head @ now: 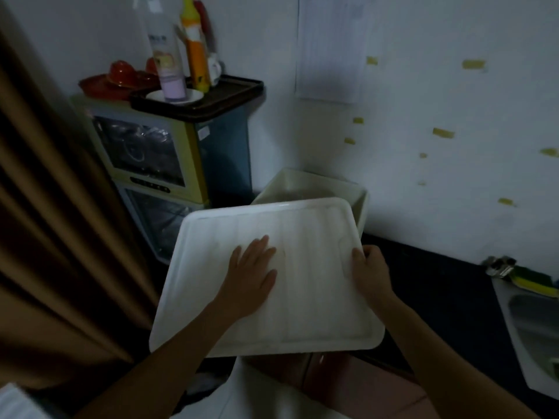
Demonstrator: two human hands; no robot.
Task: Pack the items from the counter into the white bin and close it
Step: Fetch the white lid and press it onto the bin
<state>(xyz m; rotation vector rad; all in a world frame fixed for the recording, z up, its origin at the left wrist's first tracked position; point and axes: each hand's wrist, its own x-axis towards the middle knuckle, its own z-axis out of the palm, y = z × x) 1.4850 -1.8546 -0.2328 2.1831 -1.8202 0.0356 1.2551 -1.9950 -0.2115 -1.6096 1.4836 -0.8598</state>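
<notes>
While our left hand (pixel 252 276) lies flat, fingers straight, on the lid (pixel 314 313), our right hand (pixel 370 273) grips its right edge, near the white bin (pixel 305 184).

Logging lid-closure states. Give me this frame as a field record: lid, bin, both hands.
lid: white, offset toward the person, not seated
bin: white, far part uncovered, on dark counter
left hand: flat on top of the lid
right hand: grips the lid's right edge
contents: hidden
</notes>
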